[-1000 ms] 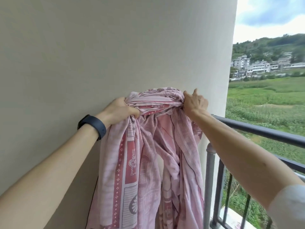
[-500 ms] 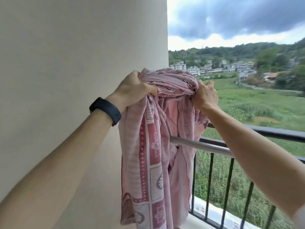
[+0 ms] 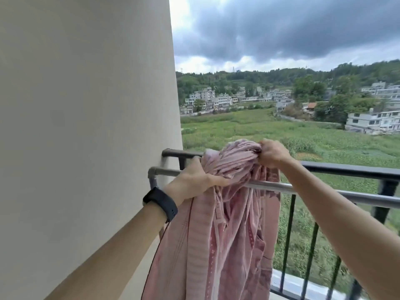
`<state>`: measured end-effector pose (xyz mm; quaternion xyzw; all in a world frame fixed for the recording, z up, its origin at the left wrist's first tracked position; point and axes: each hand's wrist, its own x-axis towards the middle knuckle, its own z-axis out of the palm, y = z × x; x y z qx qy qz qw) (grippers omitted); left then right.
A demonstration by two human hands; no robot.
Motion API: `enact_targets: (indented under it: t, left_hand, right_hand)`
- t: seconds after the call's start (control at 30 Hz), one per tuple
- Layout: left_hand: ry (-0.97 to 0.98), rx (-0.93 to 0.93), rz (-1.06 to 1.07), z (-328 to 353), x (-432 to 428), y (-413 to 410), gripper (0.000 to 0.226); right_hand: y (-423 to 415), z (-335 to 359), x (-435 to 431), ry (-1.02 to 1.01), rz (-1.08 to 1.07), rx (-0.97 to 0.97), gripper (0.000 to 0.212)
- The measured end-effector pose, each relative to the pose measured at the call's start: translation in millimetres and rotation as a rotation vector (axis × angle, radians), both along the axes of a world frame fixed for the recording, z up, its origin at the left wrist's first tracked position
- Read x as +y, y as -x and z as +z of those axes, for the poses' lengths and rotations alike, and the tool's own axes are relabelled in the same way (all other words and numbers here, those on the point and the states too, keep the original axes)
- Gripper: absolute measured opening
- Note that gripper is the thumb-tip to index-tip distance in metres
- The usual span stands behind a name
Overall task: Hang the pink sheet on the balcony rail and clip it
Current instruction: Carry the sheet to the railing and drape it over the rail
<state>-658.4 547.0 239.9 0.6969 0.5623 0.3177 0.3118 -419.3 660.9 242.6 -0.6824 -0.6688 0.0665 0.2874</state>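
Note:
The pink patterned sheet (image 3: 225, 239) is bunched at the top and hangs in long folds down to the bottom of the view. My left hand (image 3: 195, 179) grips the bunch on its left side, level with the silver inner rail (image 3: 324, 191). My right hand (image 3: 273, 153) grips the bunch's upper right, above the black balcony rail (image 3: 346, 169). The bunched top lies over the silver rail, and part of the cloth falls behind it. No clip is in view.
A beige wall (image 3: 86, 126) fills the left half, and both rails end at it. Black vertical bars (image 3: 287, 245) stand under the rails, with a light ledge (image 3: 303, 286) at their foot. Beyond are green fields and distant buildings.
Both hands have carried the bunched sheet to the right and down, from in front of the wall onto the silver rail. The view has swung right toward the open landscape.

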Motion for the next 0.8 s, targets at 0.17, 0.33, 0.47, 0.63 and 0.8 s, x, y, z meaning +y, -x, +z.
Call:
enact_targets:
  t: [0.17,0.33,0.47,0.63,0.8]
  left_hand:
    - [0.358,-0.079,-0.102,-116.3,4.9,-10.6,0.125]
    - [0.211,-0.37,0.157,-119.8,20.6,-15.2,0.048]
    - [0.098,-0.348,0.169,-98.4,35.0,-23.7,0.043]
    - [0.159,-0.436,0.14,-99.4,61.7,-29.1,0.037]
    - [0.035,-0.438,0.149,-99.7,84.3,-0.7,0.021]
  right_hand:
    - [-21.2,-36.8,-105.1,-0.251,0.195,0.217,0.037]
    - [-14.4,-93.0,-142.0,-0.264,0.15,0.341,0.033]
    - [1.6,-113.3,-141.5,-0.103,0.108,0.483,0.051]
    - [29.2,-106.5,-122.9,-0.009,0.079,0.648,0.046]
    - [22.4,-81.1,-105.0,-0.187,-0.043,0.457,0.02]
